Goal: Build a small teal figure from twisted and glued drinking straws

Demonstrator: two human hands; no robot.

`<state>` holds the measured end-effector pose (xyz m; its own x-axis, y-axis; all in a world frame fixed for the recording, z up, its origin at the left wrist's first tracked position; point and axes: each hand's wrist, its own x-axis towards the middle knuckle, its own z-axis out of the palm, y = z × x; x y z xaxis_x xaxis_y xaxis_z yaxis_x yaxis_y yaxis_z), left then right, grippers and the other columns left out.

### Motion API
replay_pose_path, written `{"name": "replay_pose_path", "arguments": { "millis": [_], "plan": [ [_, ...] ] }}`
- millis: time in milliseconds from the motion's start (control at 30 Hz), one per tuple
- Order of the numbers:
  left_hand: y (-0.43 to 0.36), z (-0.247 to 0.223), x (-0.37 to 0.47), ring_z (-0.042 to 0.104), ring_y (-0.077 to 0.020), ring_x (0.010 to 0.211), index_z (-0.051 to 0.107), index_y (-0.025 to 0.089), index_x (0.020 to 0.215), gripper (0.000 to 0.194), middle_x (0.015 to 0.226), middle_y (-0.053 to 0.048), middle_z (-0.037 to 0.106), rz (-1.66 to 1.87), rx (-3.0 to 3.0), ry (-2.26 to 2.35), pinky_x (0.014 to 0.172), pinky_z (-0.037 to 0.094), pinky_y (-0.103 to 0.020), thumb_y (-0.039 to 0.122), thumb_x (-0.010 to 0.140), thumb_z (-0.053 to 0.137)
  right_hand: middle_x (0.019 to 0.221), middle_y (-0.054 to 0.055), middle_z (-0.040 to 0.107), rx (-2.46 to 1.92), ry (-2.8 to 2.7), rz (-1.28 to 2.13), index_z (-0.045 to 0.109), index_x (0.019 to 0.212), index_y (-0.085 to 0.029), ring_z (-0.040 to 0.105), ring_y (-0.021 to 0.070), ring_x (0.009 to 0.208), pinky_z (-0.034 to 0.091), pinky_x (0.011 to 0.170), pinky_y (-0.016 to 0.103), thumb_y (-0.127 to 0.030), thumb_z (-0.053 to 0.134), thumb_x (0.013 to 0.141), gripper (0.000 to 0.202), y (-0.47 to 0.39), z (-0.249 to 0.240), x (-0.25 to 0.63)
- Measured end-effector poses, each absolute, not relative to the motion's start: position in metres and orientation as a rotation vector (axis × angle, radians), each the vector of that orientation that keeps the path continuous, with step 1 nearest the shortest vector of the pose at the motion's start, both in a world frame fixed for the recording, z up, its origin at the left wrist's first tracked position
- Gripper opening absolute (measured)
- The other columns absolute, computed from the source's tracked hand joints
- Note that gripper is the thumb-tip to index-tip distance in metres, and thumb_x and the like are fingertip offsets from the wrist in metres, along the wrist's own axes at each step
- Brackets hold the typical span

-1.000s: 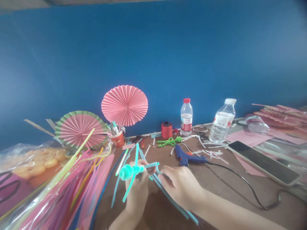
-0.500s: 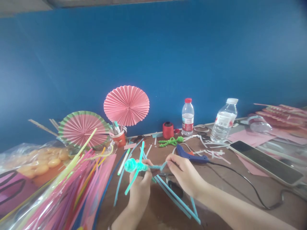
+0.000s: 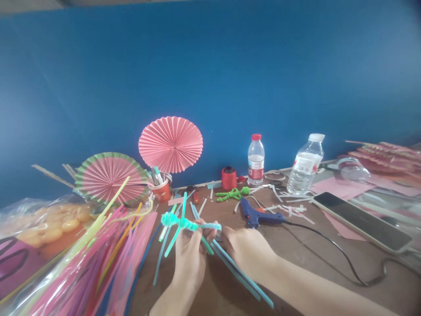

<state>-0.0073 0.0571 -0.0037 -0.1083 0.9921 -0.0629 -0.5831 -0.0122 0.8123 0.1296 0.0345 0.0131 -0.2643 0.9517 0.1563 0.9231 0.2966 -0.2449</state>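
A turquoise pipe-cleaner figure [image 3: 182, 223] with a coiled head and crossing arms points left, pinched in my left hand [image 3: 191, 254]. From its right side runs a light blue wrapped part [image 3: 212, 226], whose end is beside my right hand [image 3: 247, 250]. The fingers of my right hand are closed; their tips are partly hidden, and what they pinch is too small to make out. Loose light blue pipe cleaners [image 3: 241, 274] lie on the brown table beneath both hands.
Behind my right hand lies a blue glue gun [image 3: 259, 216] with a black cable. Green twisted pipe cleaners [image 3: 233, 194], red thread spool [image 3: 229, 178], two bottles [image 3: 255, 161] [image 3: 304, 164] and paper scraps stand or lie farther back. A phone [image 3: 362, 221] is right; bagged pipe cleaners [image 3: 101, 263] left.
The turquoise figure has turned in my left hand, its head shifting left and up. My right hand has moved slightly down, its fingers curling in near the blue end.
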Motion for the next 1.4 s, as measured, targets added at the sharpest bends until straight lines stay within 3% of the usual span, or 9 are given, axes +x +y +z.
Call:
{"name": "replay_pose_path", "arguments": {
  "millis": [300, 467, 667, 733, 800, 867, 967, 1067, 1400],
  "plan": [
    [0.054, -0.008, -0.014, 0.065, -0.0211, 0.078, 0.057, 0.016, 0.076, 0.005, 0.081, -0.006, 0.067, 1.489, 1.098, 1.013, 0.071, 0.051, -0.032, 0.019, 0.072, 0.058, 0.065, 0.007, 0.067, -1.637, -2.39, 0.148, 0.059, 0.08, -0.018, 0.062, 0.02, 0.057, 0.032, 0.051, 0.025, -0.028, 0.036, 0.086, 0.026, 0.028, 0.014, 0.122],
    [0.056, -0.007, -0.018, 0.065, -0.0201, 0.074, 0.058, 0.018, 0.074, 0.005, 0.074, -0.002, 0.066, 1.503, 1.159, 1.005, 0.073, 0.051, -0.031, 0.015, 0.07, 0.057, 0.063, 0.001, 0.061, -1.51, -2.154, 0.622, 0.059, 0.07, -0.015, 0.054, 0.0124, 0.058, 0.032, 0.051, 0.02, -0.022, 0.038, 0.083, 0.025, 0.032, 0.009, 0.125],
    [0.053, 0.004, -0.012, 0.065, -0.0208, 0.076, 0.056, 0.018, 0.066, 0.006, 0.069, -0.001, 0.063, 1.537, 1.28, 1.119, 0.069, 0.051, -0.028, 0.013, 0.07, 0.054, 0.047, -0.005, 0.036, -1.351, -1.963, 1.189, 0.057, 0.064, -0.014, 0.035, 0.007, 0.042, 0.026, 0.041, 0.017, -0.019, 0.034, 0.08, 0.028, 0.035, 0.018, 0.128],
    [0.053, 0.005, -0.012, 0.065, -0.0199, 0.072, 0.056, 0.017, 0.066, 0.005, 0.067, -0.001, 0.063, 1.532, 1.301, 1.17, 0.067, 0.05, -0.027, 0.014, 0.069, 0.055, 0.048, -0.005, 0.039, -1.415, -2.024, 1.059, 0.057, 0.064, -0.015, 0.038, 0.0077, 0.043, 0.026, 0.042, 0.018, -0.023, 0.036, 0.081, 0.028, 0.037, 0.021, 0.132],
    [0.054, 0.004, -0.013, 0.064, -0.0188, 0.068, 0.058, 0.017, 0.067, 0.003, 0.067, -0.001, 0.063, 1.554, 1.308, 1.22, 0.064, 0.05, -0.026, 0.014, 0.066, 0.057, 0.054, -0.002, 0.049, -1.539, -2.108, 0.662, 0.057, 0.071, -0.016, 0.046, 0.0104, 0.05, 0.027, 0.046, 0.02, -0.026, 0.043, 0.079, 0.019, 0.038, 0.022, 0.136],
    [0.055, 0.0, -0.015, 0.064, -0.0177, 0.062, 0.058, 0.018, 0.067, 0.005, 0.067, -0.001, 0.064, 1.573, 1.306, 1.251, 0.059, 0.05, -0.025, 0.015, 0.063, 0.06, 0.064, 0.0, 0.058, -1.601, -2.157, 0.288, 0.055, 0.087, -0.017, 0.053, 0.0135, 0.056, 0.029, 0.049, 0.021, -0.023, 0.047, 0.078, 0.013, 0.04, 0.02, 0.139],
    [0.058, -0.007, -0.02, 0.064, -0.0183, 0.062, 0.058, 0.018, 0.068, 0.008, 0.067, -0.001, 0.065, 1.563, 1.308, 1.219, 0.06, 0.051, -0.026, 0.016, 0.061, 0.062, 0.077, 0.002, 0.061, -1.525, -2.258, 0.007, 0.048, 0.101, -0.019, 0.057, 0.0148, 0.062, 0.031, 0.051, 0.023, -0.011, 0.044, 0.078, 0.025, 0.04, 0.015, 0.14],
    [0.062, -0.017, -0.024, 0.065, -0.0198, 0.073, 0.059, 0.019, 0.073, 0.012, 0.073, -0.002, 0.067, 1.535, 1.3, 1.191, 0.071, 0.05, -0.028, 0.015, 0.062, 0.061, 0.08, 0.003, 0.058, -1.429, -2.34, -0.162, 0.047, 0.101, -0.019, 0.056, 0.0148, 0.063, 0.032, 0.049, 0.023, -0.004, 0.04, 0.077, 0.029, 0.04, 0.013, 0.139],
    [0.063, -0.023, -0.017, 0.065, -0.0209, 0.079, 0.053, 0.019, 0.089, 0.02, 0.077, -0.004, 0.069, 1.47, 1.092, 1.125, 0.075, 0.05, -0.033, 0.026, 0.071, 0.06, 0.085, 0.005, 0.058, -1.331, -2.301, -0.352, 0.043, 0.117, -0.015, 0.057, 0.0155, 0.07, 0.037, 0.053, 0.025, -0.008, 0.035, 0.085, 0.034, 0.044, 0.007, 0.143]
  ]
}}
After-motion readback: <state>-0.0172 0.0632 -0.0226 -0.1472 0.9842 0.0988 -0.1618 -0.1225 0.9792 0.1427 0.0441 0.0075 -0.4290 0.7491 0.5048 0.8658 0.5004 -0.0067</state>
